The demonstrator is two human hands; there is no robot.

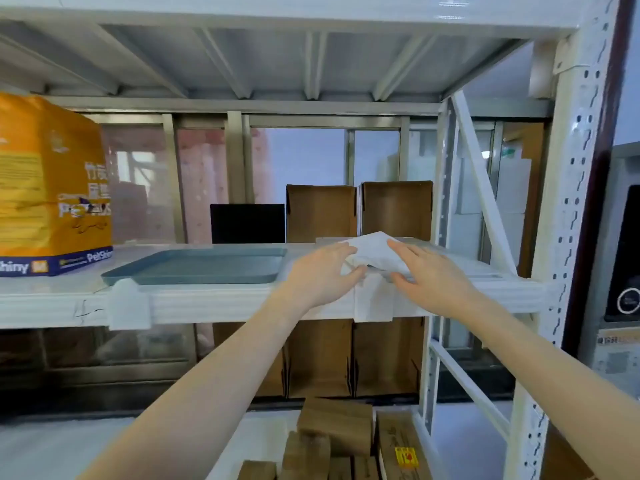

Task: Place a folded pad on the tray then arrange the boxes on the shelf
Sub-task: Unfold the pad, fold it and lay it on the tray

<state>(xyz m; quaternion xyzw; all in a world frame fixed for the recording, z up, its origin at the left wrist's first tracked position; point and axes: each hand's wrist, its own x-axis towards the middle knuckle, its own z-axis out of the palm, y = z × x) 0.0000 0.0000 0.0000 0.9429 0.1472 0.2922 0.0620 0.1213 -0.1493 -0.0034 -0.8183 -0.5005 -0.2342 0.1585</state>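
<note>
The white pad (375, 252) sits at the front edge of the middle shelf (242, 304), to the right of the tray, with one flap draped over the shelf's front lip. Both hands are on it. The left hand (323, 275) pinches its left side, thumb under a fold and the other fingers (341, 249) curled over the top. The right hand (434, 275) presses on its right side with fingers spread fairly flat and the thumb tucked against the front. It looks half folded, bunched up in the middle, so I'd judge the folding is not finished.

What the coming move turns on is simple: the grey-blue tray (194, 268) lies to the left of the pad, just beside the left hand, its long side running along the shelf edge. It holds nothing. The pad would need to travel sideways to the left, and the left hand is the nearer one to lead it.

Behind the pad stand two open brown cardboard boxes (358, 213) side by side, with a black box (247, 223) to their left. More brown boxes (334, 434) lie in a loose pile on the lower level, one with a yellow label whose print is too small to read.

At the far left stands an orange pack (48, 181) with a dark blue band at its base. On it I can read "PetShiny" in part, plus some Chinese characters and small text I cannot make out.
</note>
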